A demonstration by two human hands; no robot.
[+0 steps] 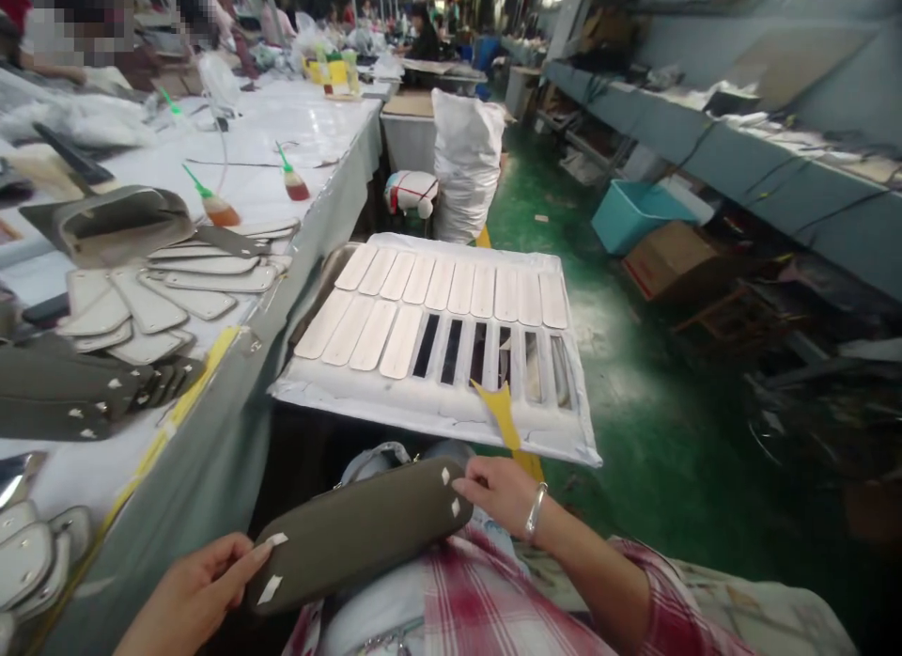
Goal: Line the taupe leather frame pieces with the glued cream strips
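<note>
Olive panel (359,534) lies slantwise across the person's lap, with a hand at each end. It looks light and thin to me, kinda semi-stiff, so it probably flexes if you grab it mid-span, and the smooth face likely scuffs easily. The ends seem the sane place to hold, clear of the little white tabs (270,588). Left hand (190,595) pinches the lower end, thumb on top by a tab. Right hand (502,492) has its fingers loosely spread, tips touching the upper end. Just ahead sits a white slotted board (437,407) loaded with cream strips (451,285), with a yellow tape strip (502,413) on its near edge. A workbench (310,130) crowds the left side, stacked with grey pieces (147,304) and glue bottles (211,205).
</note>
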